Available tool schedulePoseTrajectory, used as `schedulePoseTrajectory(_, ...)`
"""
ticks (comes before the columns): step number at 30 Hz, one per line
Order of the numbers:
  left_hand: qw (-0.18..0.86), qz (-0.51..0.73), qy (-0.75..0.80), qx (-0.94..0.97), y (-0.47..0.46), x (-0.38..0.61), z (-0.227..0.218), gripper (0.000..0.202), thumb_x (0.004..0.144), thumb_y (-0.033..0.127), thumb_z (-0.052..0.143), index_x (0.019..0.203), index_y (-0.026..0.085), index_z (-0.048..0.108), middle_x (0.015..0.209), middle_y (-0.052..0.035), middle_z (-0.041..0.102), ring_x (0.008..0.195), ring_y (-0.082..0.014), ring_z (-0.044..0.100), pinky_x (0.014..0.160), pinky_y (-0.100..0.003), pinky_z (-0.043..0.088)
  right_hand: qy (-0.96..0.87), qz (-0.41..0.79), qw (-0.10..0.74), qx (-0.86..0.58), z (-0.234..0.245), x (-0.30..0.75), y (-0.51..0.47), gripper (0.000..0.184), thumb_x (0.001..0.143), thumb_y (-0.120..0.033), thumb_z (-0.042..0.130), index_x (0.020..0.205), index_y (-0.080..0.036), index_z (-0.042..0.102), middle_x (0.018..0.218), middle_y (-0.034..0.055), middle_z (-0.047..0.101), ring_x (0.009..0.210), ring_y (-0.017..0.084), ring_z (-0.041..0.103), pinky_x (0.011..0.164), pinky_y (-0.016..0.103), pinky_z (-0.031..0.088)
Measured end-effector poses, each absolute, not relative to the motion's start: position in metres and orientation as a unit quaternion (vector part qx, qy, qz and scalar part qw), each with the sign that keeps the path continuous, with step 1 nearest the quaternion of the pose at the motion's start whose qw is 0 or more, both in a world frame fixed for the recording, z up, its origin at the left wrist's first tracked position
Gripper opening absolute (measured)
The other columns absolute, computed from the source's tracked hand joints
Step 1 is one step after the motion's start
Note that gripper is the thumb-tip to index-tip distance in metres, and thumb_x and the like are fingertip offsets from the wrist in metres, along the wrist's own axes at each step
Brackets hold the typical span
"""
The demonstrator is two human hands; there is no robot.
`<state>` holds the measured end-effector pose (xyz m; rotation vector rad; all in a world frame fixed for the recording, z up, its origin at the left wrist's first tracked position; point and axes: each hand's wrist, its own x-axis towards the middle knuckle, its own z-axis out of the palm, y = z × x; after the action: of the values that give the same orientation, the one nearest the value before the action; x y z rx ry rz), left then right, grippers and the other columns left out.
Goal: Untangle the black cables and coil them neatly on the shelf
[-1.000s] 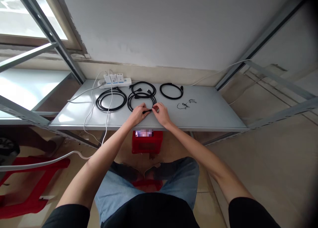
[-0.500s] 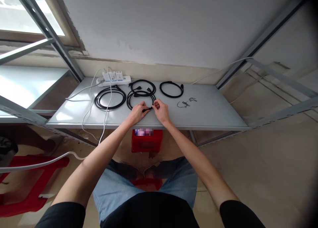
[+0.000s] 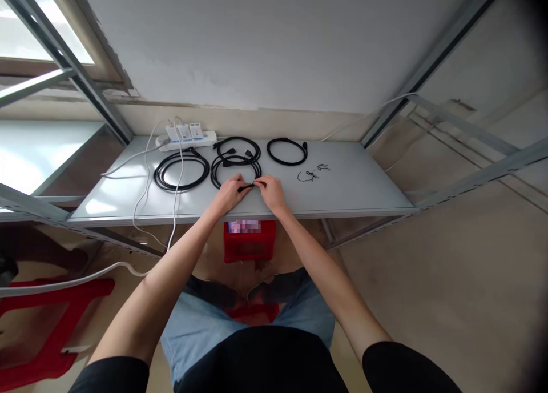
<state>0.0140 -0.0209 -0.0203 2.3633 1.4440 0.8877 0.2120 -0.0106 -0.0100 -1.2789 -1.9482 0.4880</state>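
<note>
On the grey shelf lies a coiled black cable (image 3: 213, 173), its near side running under my fingers. My left hand (image 3: 230, 195) is closed on that near part, thumb and fingers pressed around a short black piece of it. Right beside it, my right hand (image 3: 271, 193) pinches at the same spot with its fingertips. Whether a thin tie sits between the fingers is too small to tell. Another black coil (image 3: 237, 138) overlaps this one at the back, with plug ends lying inside the loops.
One black coil (image 3: 182, 188) lies left, another (image 3: 286, 164) right. Thin black ties (image 3: 309, 176) are scattered near the right hand. A white power strip (image 3: 209, 139) with chargers stands at the back; white cords (image 3: 175, 201) hang over the front edge. A red stool (image 3: 249, 250) is below.
My right hand has lowered and turned, its fingers now flatter against the cable beside the left hand. My left hand keeps its hold. The whole view has shifted slightly.
</note>
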Motion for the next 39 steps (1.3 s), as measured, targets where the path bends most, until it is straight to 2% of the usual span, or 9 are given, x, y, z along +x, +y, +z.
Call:
schedulePoseTrajectory(3,0.119,0.306,0.491,0.807,-0.020,0.014,-0.022,0.030,0.106,0.036,0.064,0.118,0.022,0.087,0.104,-0.0082,0.066,0.092,-0.0229,0.067,0.087,-0.034,0.053,-0.780,0.168,0.344,-0.495,-0.014,0.212,-0.011,0.026,0.101,-0.008,0.063,0.108,-0.020,0.085,0.109,0.0102,0.079,0.100,0.023,0.072,0.096,0.035,0.055)
schedulePoseTrajectory(7,0.120,0.305,0.494,0.805,-0.018,0.014,-0.022,0.029,0.105,0.035,0.065,0.118,0.022,0.087,0.104,-0.0083,0.066,0.092,-0.0226,0.067,0.088,-0.033,0.053,-0.805,0.080,0.315,-0.496,-0.017,0.210,-0.017,0.031,0.106,-0.009,0.054,0.113,-0.018,0.083,0.112,0.0123,0.075,0.111,0.027,0.067,0.099,0.038,0.053)
schedulePoseTrajectory(13,0.115,0.294,0.500,0.806,-0.019,0.014,-0.020,0.030,0.105,0.034,0.064,0.119,0.020,0.087,0.104,-0.0090,0.067,0.093,-0.0231,0.067,0.088,-0.034,0.052,-0.849,-0.055,0.231,-0.471,-0.011,0.207,-0.025,0.038,0.107,-0.007,0.045,0.110,-0.016,0.082,0.118,0.0172,0.070,0.113,0.032,0.058,0.097,0.045,0.049)
schedulePoseTrajectory(17,0.117,0.288,0.496,0.811,-0.020,0.014,-0.018,0.032,0.105,0.035,0.062,0.118,0.020,0.087,0.104,-0.0096,0.067,0.093,-0.0237,0.068,0.088,-0.035,0.052,-0.887,-0.122,0.183,-0.406,-0.003,0.214,-0.021,0.040,0.104,-0.001,0.043,0.107,-0.013,0.080,0.111,0.0185,0.070,0.109,0.032,0.056,0.096,0.046,0.048)
schedulePoseTrajectory(21,0.115,0.289,0.501,0.808,-0.020,0.014,-0.017,0.031,0.104,0.034,0.063,0.117,0.020,0.088,0.104,-0.0097,0.067,0.092,-0.0240,0.067,0.086,-0.035,0.052,-0.921,-0.142,0.138,-0.336,0.008,0.219,-0.012,0.043,0.106,-0.002,0.037,0.106,-0.010,0.079,0.105,0.0196,0.069,0.109,0.033,0.056,0.095,0.048,0.048)
schedulePoseTrajectory(29,0.111,0.281,0.505,0.808,-0.021,0.015,-0.016,0.029,0.105,0.031,0.062,0.108,0.018,0.088,0.103,-0.0103,0.066,0.089,-0.0233,0.066,0.084,-0.034,0.050,-0.960,-0.145,0.081,-0.224,0.034,0.215,0.006,0.057,0.108,-0.005,0.023,0.106,-0.012,0.080,0.103,0.0190,0.069,0.107,0.032,0.057,0.095,0.049,0.050)
schedulePoseTrajectory(35,0.111,0.280,0.508,0.807,-0.020,0.015,-0.017,0.030,0.106,0.030,0.061,0.108,0.019,0.088,0.103,-0.0100,0.066,0.090,-0.0233,0.066,0.083,-0.034,0.049,-0.962,-0.095,0.100,-0.237,0.035,0.209,0.011,0.044,0.103,-0.003,0.037,0.097,-0.012,0.080,0.095,0.0191,0.071,0.104,0.033,0.058,0.097,0.051,0.050)
schedulePoseTrajectory(39,0.114,0.278,0.502,0.811,-0.021,0.015,-0.016,0.032,0.107,0.035,0.060,0.112,0.020,0.088,0.104,-0.0103,0.067,0.092,-0.0241,0.066,0.085,-0.034,0.050,-0.937,-0.075,0.096,-0.327,0.029,0.207,0.008,0.026,0.094,-0.002,0.057,0.087,-0.016,0.078,0.085,0.0149,0.073,0.100,0.032,0.063,0.100,0.048,0.050)
